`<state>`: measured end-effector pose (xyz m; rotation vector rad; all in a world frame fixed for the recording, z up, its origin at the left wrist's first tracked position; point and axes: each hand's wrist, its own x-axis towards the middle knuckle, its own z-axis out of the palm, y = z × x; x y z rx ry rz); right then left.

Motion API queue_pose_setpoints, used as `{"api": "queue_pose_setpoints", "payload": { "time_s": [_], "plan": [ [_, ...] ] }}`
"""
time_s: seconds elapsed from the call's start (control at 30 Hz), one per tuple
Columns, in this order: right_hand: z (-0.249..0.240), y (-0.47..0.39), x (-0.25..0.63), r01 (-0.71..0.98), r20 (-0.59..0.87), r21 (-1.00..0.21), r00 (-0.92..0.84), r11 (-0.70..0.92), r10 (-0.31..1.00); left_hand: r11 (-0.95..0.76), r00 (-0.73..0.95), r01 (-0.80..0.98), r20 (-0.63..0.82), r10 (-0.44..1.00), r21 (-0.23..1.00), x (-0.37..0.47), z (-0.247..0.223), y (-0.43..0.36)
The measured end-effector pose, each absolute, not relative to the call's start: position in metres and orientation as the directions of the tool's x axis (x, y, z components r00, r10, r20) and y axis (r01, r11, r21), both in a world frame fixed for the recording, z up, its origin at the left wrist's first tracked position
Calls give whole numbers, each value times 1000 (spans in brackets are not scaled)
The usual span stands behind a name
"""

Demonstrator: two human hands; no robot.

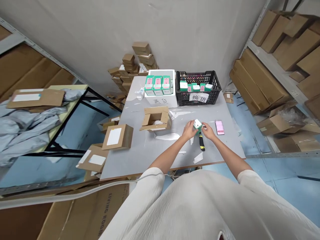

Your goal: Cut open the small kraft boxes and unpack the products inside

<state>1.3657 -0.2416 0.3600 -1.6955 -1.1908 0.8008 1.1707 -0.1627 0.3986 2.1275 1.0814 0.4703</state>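
As left fingers [191,126] and right fingers [205,127] grasp the green box [197,125], its long axis points upward.

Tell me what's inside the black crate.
Inside the black crate, several green-and-white boxes show near the front, some with pink panels. Behind them is something multicoloured, too small to identify. The crate's floor is hidden.

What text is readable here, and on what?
"换货": paper sign on black crate
"退货" (first character unclear): white foam box
"LIVING ROOM" (sideways): large cardboard box, lower left

Too small or blurred: carton labels, green-and-pink boxes, phone screen.
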Motion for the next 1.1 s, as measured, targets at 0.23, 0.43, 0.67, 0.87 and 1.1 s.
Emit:
{"api": "queue_pose_setpoints", "payload": {
  "time_s": [0.23,0.43,0.67,0.87,1.1],
  "plan": [
    [361,-230,1354,419,35,-906,199,-53,979,-378,524,633,-15,851,675,1173,387,-172],
    [364,-230,1342,485,84,-875,189,-19,978,-339,431,728,-13,902,596,1173,387,-174],
    [382,-239,1328,483,102,-875,213,-14,972,-373,409,700,87,909,609,1154,405,-178],
    [386,-254,1299,516,80,-857,157,-13,984,-341,360,691,105,927,637,1122,393,-199],
    [386,-264,1290,627,40,-779,76,-17,996,-396,473,550,116,873,735,1089,373,-214]
  ]
}}
